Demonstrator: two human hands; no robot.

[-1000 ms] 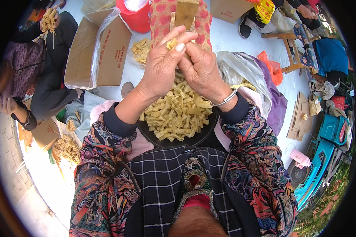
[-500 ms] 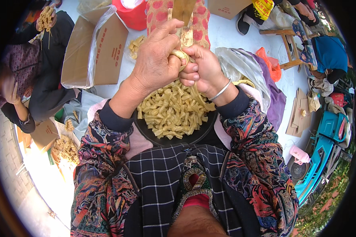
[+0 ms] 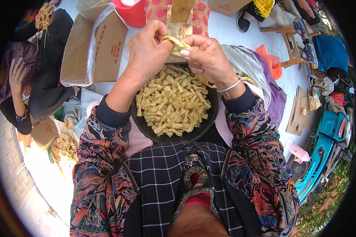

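A pale yellow tofu skin strip [image 3: 173, 41] is stretched and looped between my two hands, above the far rim of a round black basin. My left hand [image 3: 148, 51] pinches one side of it, fingers curled. On the other side my right hand [image 3: 208, 56], with a silver bangle at the wrist, grips it between thumb and forefinger. A tail of the strip hangs below my right palm toward the basin. Many short tofu skin knots [image 3: 174, 104] fill the black basin [image 3: 148, 133] in front of my lap.
Ahead stands a wooden board with an upright post [image 3: 182, 11] on red-dotted cloth. A lined cardboard box [image 3: 106, 49] is at left, a red bucket [image 3: 133, 14] behind it. Plastic bags [image 3: 247, 63] lie at right. A person [image 3: 17, 79] sits at far left holding skewered rings.
My hands have drawn slightly apart and moved up from over the basin's contents. The strip, bunched in my closed fingers before, now shows as an open loop between them.
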